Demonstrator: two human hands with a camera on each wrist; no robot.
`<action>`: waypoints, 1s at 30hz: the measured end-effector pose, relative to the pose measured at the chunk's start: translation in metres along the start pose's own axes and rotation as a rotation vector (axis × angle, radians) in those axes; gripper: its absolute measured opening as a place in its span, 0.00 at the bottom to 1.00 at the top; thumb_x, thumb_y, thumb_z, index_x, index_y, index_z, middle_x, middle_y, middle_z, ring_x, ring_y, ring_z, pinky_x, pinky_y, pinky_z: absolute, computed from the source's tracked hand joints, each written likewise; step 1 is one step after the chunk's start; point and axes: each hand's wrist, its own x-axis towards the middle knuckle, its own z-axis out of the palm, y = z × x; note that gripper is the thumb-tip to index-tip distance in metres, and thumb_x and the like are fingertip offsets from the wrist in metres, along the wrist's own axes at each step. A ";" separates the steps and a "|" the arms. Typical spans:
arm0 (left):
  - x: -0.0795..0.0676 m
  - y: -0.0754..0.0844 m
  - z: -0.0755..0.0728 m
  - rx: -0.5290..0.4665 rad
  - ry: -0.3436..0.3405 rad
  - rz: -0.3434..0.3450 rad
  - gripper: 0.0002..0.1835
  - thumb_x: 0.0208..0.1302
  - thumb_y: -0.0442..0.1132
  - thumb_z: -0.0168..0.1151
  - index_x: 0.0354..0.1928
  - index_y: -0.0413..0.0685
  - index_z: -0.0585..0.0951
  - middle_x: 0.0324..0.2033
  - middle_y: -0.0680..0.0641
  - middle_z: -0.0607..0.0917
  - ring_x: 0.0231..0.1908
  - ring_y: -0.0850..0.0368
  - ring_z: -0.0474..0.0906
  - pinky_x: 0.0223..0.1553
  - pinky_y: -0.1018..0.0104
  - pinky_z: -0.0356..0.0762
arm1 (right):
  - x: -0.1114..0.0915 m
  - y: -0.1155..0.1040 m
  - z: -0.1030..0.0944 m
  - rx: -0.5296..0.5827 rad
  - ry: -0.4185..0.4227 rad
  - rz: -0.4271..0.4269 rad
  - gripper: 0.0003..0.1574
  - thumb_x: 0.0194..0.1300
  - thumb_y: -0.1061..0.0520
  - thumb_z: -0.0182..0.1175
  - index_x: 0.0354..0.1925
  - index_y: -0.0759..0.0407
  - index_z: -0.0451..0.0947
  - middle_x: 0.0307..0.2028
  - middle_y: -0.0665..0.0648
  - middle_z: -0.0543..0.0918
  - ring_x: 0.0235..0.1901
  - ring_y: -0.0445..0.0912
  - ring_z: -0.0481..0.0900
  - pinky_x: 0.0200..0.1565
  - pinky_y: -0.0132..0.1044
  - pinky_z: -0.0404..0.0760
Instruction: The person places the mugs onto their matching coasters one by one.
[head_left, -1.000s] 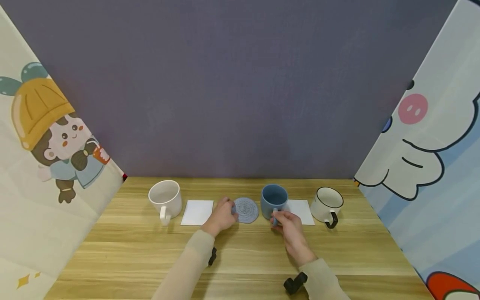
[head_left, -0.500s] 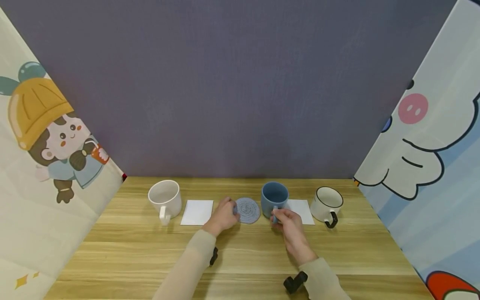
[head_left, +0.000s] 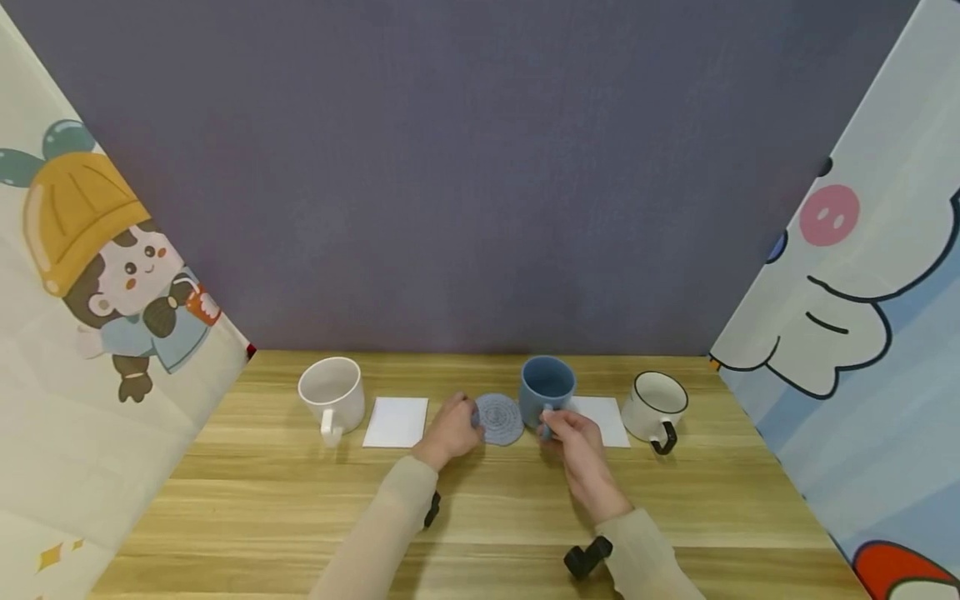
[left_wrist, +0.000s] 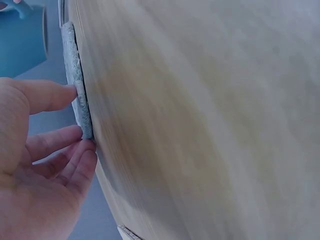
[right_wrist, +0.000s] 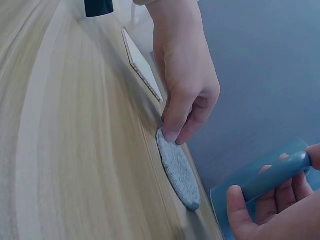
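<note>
My left hand (head_left: pixel 451 432) pinches the left edge of a round grey-blue woven coaster (head_left: pixel 501 419). The coaster lies on the table, and in the left wrist view its edge (left_wrist: pixel 79 85) shows between thumb and fingers. My right hand (head_left: pixel 583 454) grips the handle of a blue mug (head_left: pixel 534 406), just right of the coaster. That mug is upright in the head view, and its handle (right_wrist: pixel 277 175) sits between thumb and curled fingers in the right wrist view. It looks raised slightly off the table.
A white square coaster (head_left: pixel 396 422) and a white mug (head_left: pixel 336 396) stand to the left. Another white square coaster (head_left: pixel 606 421) lies partly behind the right hand. Beyond it is a white mug with black rim and handle (head_left: pixel 651 408). A dark wall (head_left: pixel 480 208) closes the table's back.
The left hand has shifted the round coaster a little to the right. The right hand has lifted the blue mug slightly. The other mugs and square coasters stay put.
</note>
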 end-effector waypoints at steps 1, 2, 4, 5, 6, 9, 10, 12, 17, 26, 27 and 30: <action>0.000 0.000 0.000 0.001 -0.003 -0.001 0.19 0.61 0.36 0.70 0.49 0.30 0.82 0.46 0.43 0.77 0.51 0.45 0.76 0.55 0.52 0.78 | 0.000 -0.001 0.001 0.000 0.000 0.000 0.13 0.71 0.63 0.60 0.38 0.76 0.78 0.28 0.58 0.81 0.35 0.51 0.83 0.47 0.47 0.83; 0.000 0.001 0.000 -0.001 -0.005 -0.002 0.19 0.61 0.36 0.70 0.50 0.30 0.82 0.47 0.43 0.77 0.51 0.45 0.76 0.55 0.52 0.78 | 0.000 -0.001 0.002 0.000 -0.002 -0.002 0.13 0.71 0.63 0.60 0.38 0.77 0.78 0.28 0.59 0.81 0.36 0.52 0.84 0.48 0.48 0.83; 0.000 0.001 0.001 -0.004 -0.011 -0.006 0.19 0.61 0.36 0.70 0.50 0.30 0.81 0.47 0.42 0.76 0.52 0.44 0.76 0.56 0.52 0.78 | -0.001 -0.003 0.004 0.003 -0.005 -0.005 0.12 0.71 0.63 0.60 0.38 0.76 0.79 0.28 0.59 0.81 0.36 0.52 0.83 0.48 0.49 0.83; -0.001 0.001 0.000 -0.006 -0.015 -0.009 0.19 0.61 0.36 0.70 0.50 0.30 0.81 0.47 0.43 0.76 0.52 0.45 0.76 0.56 0.52 0.78 | -0.001 -0.003 0.005 0.005 -0.005 -0.005 0.12 0.71 0.63 0.60 0.37 0.75 0.79 0.28 0.59 0.81 0.35 0.51 0.83 0.48 0.49 0.83; -0.001 0.001 0.000 -0.008 -0.020 -0.012 0.19 0.62 0.36 0.70 0.50 0.30 0.81 0.47 0.43 0.76 0.52 0.45 0.76 0.56 0.52 0.78 | -0.001 -0.004 0.006 0.009 -0.007 -0.006 0.12 0.71 0.63 0.61 0.37 0.75 0.79 0.28 0.59 0.81 0.35 0.51 0.83 0.48 0.49 0.83; -0.002 0.003 0.000 -0.009 -0.029 -0.021 0.19 0.62 0.37 0.70 0.50 0.30 0.81 0.48 0.43 0.76 0.52 0.46 0.75 0.56 0.53 0.78 | -0.001 -0.005 0.008 0.021 -0.005 -0.007 0.11 0.70 0.64 0.61 0.36 0.75 0.79 0.28 0.60 0.82 0.34 0.50 0.82 0.48 0.50 0.84; -0.002 0.003 0.000 -0.009 -0.031 -0.024 0.19 0.62 0.37 0.70 0.50 0.30 0.81 0.48 0.44 0.75 0.53 0.46 0.75 0.56 0.53 0.78 | 0.000 -0.005 0.008 0.026 -0.004 -0.006 0.11 0.70 0.64 0.62 0.36 0.74 0.79 0.28 0.60 0.82 0.33 0.50 0.82 0.48 0.50 0.84; -0.003 0.004 0.000 -0.005 -0.032 -0.024 0.19 0.63 0.37 0.70 0.50 0.31 0.81 0.48 0.44 0.75 0.53 0.46 0.75 0.56 0.53 0.78 | 0.000 -0.005 0.009 0.035 -0.005 -0.005 0.11 0.70 0.64 0.62 0.36 0.75 0.79 0.28 0.60 0.82 0.33 0.49 0.82 0.47 0.50 0.84; -0.003 0.005 0.000 -0.008 -0.033 -0.012 0.18 0.63 0.37 0.70 0.50 0.31 0.82 0.49 0.43 0.76 0.54 0.45 0.75 0.57 0.52 0.77 | 0.000 -0.006 0.011 0.042 -0.006 -0.004 0.09 0.69 0.64 0.62 0.34 0.72 0.80 0.27 0.58 0.81 0.32 0.48 0.82 0.47 0.49 0.84; -0.001 0.007 -0.001 0.006 -0.032 0.006 0.19 0.62 0.37 0.70 0.50 0.31 0.82 0.50 0.42 0.77 0.56 0.42 0.75 0.59 0.50 0.76 | 0.000 -0.008 0.016 0.033 -0.025 -0.031 0.10 0.69 0.64 0.61 0.36 0.75 0.79 0.27 0.57 0.81 0.31 0.47 0.81 0.48 0.52 0.83; -0.001 0.007 0.000 0.011 -0.032 0.008 0.19 0.62 0.37 0.70 0.51 0.31 0.82 0.50 0.42 0.77 0.56 0.42 0.75 0.59 0.50 0.76 | 0.000 -0.008 0.017 0.033 -0.026 -0.034 0.10 0.69 0.64 0.61 0.36 0.75 0.79 0.27 0.57 0.81 0.32 0.47 0.81 0.48 0.52 0.83; 0.000 0.009 -0.001 0.019 -0.033 0.005 0.19 0.63 0.37 0.69 0.52 0.30 0.82 0.51 0.41 0.77 0.57 0.42 0.75 0.60 0.50 0.76 | 0.000 -0.008 0.019 0.023 -0.035 -0.042 0.11 0.70 0.64 0.61 0.37 0.76 0.79 0.28 0.58 0.81 0.32 0.47 0.81 0.49 0.53 0.83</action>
